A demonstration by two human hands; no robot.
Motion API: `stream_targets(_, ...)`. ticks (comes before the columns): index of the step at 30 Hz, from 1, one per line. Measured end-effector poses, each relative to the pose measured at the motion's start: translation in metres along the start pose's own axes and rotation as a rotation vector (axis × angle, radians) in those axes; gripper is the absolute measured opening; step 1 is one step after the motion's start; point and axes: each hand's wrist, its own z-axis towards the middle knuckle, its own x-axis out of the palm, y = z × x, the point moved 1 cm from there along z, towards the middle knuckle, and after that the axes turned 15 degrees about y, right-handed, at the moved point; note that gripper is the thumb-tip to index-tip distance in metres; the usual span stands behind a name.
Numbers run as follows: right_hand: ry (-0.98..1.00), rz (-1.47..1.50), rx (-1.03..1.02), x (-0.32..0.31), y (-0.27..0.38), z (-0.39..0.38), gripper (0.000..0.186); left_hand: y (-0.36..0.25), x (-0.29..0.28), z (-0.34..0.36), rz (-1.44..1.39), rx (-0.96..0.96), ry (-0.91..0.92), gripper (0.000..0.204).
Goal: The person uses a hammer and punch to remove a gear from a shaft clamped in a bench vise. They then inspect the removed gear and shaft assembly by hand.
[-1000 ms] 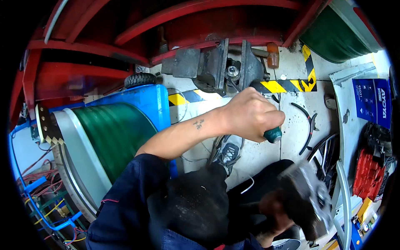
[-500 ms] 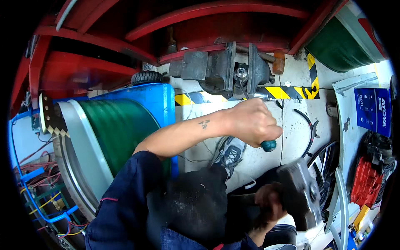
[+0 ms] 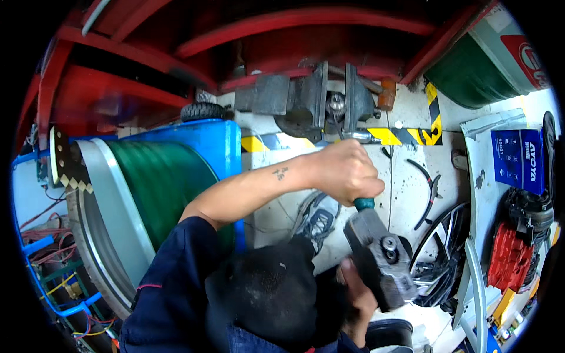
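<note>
My left hand (image 3: 347, 173) is closed in a fist round a tool whose green handle end (image 3: 364, 203) sticks out below it. The tool's shaft is mostly hidden by the hand, so its kind does not show. Lower right, my right hand (image 3: 357, 294) grips a heavy grey metal block (image 3: 379, 253) with a round bolt-like part on its face. The block's upper end is right at the green handle end; I cannot tell whether they touch. Just beyond my left hand stands a bench vise (image 3: 311, 100), with a toothed round metal part (image 3: 336, 103) between its jaws.
An orange-headed mallet (image 3: 386, 94) lies beside the vise. A green drum (image 3: 162, 185) stands left, near a blue surface (image 3: 229, 144). Right are a curved black strip (image 3: 425, 188), a wheel (image 3: 441, 241), a blue box (image 3: 518, 159) and a red part (image 3: 511, 259). Red framework (image 3: 306, 20) spans the far side.
My right hand has brought the grey block up and left, from beside my leg to the green handle end. My left hand keeps its grip. The whole view has shifted slightly.
</note>
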Motion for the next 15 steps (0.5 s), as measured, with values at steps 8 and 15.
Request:
stream_targets(8,0.900,-0.120,-0.683,-0.077,0.095,-0.025,0.028,0.003,-0.002,0.004,-0.062,-0.030,-0.005,0.021)
stream_targets(15,-0.050,-0.105,-0.003,-0.015,-0.029,0.000,0.033,0.011,0.001,-0.009,-0.057,-0.076,-0.017,0.021)
